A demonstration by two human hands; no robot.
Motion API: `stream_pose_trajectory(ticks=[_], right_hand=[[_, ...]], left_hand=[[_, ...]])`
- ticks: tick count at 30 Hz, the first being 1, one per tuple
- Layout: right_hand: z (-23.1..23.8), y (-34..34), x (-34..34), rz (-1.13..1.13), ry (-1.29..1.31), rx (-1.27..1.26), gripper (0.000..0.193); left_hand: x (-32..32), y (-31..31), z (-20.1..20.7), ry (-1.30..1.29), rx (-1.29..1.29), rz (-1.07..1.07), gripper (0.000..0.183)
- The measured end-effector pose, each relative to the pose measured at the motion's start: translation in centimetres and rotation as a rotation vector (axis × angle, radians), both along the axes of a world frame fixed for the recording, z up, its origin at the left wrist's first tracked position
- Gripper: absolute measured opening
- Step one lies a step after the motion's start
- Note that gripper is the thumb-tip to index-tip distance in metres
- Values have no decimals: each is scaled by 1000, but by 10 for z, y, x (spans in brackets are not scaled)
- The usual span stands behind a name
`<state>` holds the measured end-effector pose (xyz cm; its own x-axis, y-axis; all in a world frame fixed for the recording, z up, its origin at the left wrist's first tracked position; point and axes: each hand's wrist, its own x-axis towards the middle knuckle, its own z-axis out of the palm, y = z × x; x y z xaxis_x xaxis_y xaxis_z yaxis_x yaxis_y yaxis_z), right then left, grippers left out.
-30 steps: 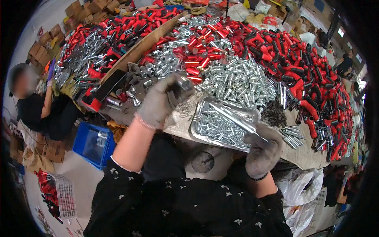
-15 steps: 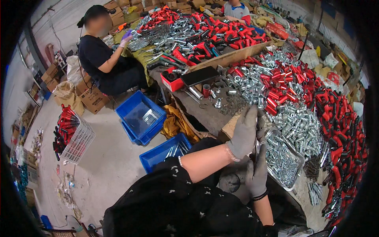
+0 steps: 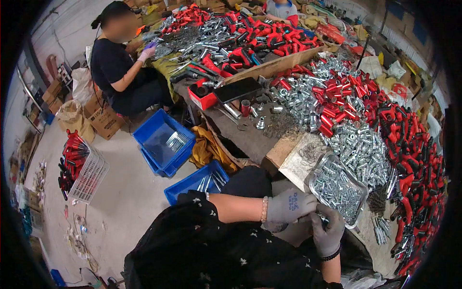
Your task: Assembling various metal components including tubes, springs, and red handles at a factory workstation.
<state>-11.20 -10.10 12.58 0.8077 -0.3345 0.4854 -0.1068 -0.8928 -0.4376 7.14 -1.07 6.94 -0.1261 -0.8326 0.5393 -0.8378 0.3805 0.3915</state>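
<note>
The right hand (image 3: 328, 233) is curled around a shiny metal piece (image 3: 324, 222), at seven o'clock from the tray (image 3: 361, 208) on the bench (image 3: 248, 141), and the left hand (image 3: 290, 207) is bent at ten o'clock, its grip unclear.

desk (image 3: 231, 135): one metal tray (image 3: 365, 192) at the near edge, one red box (image 3: 204, 100), one black slab (image 3: 239, 90), one wooden divider (image 3: 274, 66); loose parts (image 3: 358, 144) too many to count. floor (image 3: 134, 192): one white basket (image 3: 91, 178), at least two blue bins (image 3: 161, 130). co-workers (image 3: 111, 65): two.
</note>
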Motion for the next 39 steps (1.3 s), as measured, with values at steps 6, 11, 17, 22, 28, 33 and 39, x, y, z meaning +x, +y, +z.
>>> stream_pose_trajectory(ticks=[6, 11, 17, 22, 28, 33, 39], right_hand=[[-20, -7, -26, -26, 89, 600, 34], [-47, 5, -20, 22, 151, 766, 18], [-71, 0, -27, 105, 98, 471, 13], [-72, -5, -29, 10, 425, 735, 23], [-60, 5, -30, 96, 349, 704, 26], [-75, 7, -28, 125, 339, 521, 25], [-93, 17, -7, -8, 427, 116, 22]], left_hand=[[14, 38, 5, 148, 314, -107, 45], [5, 55, -19, 455, 497, -85, 41], [5, 52, -24, 696, 695, -110, 37], [-2, 55, -24, 586, 592, -37, 36], [9, 58, -7, 816, 806, -46, 32], [5, 61, -32, 876, 741, -33, 33], [0, 64, -26, 687, 735, 85, 35]])
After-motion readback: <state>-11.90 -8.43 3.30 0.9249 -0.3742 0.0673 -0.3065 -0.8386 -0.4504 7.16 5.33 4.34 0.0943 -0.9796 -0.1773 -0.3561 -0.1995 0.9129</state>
